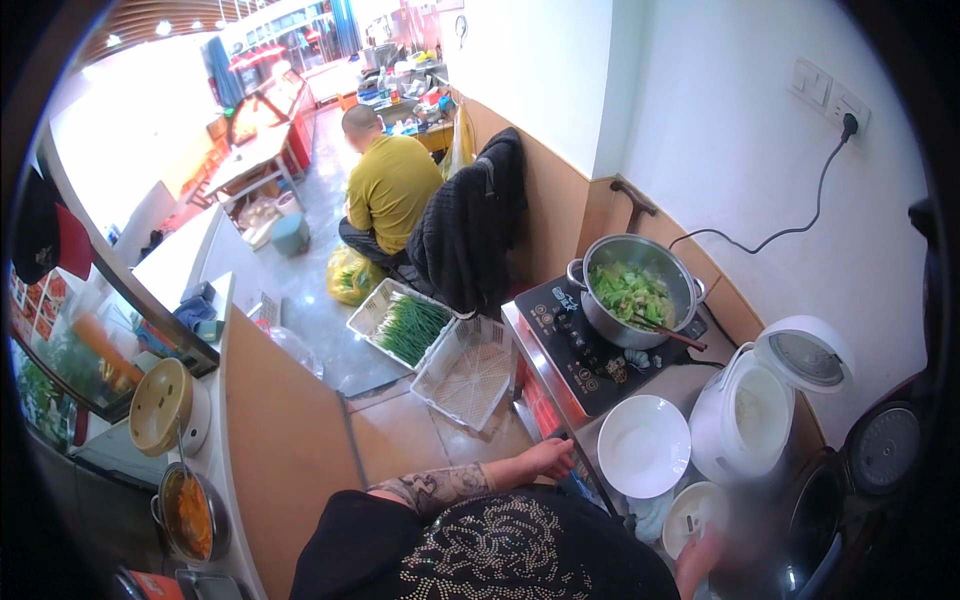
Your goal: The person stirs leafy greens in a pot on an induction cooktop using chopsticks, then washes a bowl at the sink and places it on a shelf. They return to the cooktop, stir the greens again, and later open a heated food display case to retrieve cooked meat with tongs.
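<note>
My left hand [549, 457] hangs beside the metal table's front edge, fingers loosely bent, with nothing seen in it. At the lower right my right hand [699, 555] is at a small round cream-coloured container or lid [686, 517]; blur hides whether it grips anything. A white plate [643, 450] lies on the table near my left hand. Beside it stands a white rice cooker [739, 427] with its lid raised and pale contents inside. Farther back, a steel pot [613, 319] of chopped green vegetables sits on a black induction cooker [551, 330], with chopsticks [675, 334] resting in it.
A dark cooker [814, 502] stands open at the right. White plastic crates, one with green stalks [412, 328], lie on the floor. A person in a yellow-green top [394, 187] sits beyond them. A counter at the left holds a pan of orange food [193, 517]. A cord [795, 232] runs to the wall socket.
</note>
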### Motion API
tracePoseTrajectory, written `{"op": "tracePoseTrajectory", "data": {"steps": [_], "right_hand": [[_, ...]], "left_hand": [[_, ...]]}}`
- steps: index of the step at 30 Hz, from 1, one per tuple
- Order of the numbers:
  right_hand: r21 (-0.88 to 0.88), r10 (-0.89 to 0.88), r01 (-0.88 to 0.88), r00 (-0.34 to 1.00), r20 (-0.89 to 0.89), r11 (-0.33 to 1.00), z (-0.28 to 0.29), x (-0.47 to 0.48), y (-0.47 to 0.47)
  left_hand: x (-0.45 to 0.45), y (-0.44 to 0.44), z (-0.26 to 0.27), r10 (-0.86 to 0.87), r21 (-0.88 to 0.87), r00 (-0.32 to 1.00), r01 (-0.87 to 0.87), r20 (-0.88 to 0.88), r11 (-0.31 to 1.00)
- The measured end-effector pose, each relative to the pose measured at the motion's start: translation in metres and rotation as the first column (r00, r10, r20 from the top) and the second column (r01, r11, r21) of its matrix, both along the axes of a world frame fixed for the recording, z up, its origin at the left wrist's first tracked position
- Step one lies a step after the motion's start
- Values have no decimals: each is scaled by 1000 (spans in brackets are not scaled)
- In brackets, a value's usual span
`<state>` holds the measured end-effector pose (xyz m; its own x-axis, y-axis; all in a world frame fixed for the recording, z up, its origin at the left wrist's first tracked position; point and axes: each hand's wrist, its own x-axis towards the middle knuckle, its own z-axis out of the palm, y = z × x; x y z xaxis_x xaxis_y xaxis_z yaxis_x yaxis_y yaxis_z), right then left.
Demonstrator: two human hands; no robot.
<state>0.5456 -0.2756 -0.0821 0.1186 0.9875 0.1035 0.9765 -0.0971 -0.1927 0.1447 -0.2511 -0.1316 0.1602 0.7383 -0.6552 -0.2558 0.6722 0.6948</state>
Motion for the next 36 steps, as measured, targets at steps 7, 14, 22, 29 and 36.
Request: {"op": "tracePoseTrajectory", "data": {"steps": [7,14,22,29,36], "right_hand": [[-22,-4,6,998,58,1000,4,-7,0],[16,-27,26,999,47,1000,4,-10,-1],[121,-95,126,968,-231,985,-24,4,13],[11,79,-80,996,42,997,14,-13,3],[-62,21,-27,996,-87,998,33,-28,5]], "left_hand": [[-1,0,4,15,-11,1000,-15,7,1000],[-2,3,-2,6,-9,1000,-6,5,1000],[-3,3,-9,3,-8,1000,-3,-12,1000],[-3,3,-14,-3,-4,1000,3,-15,1000],[-6,5,-35,11,9,1000,-11,9,1000]]}}
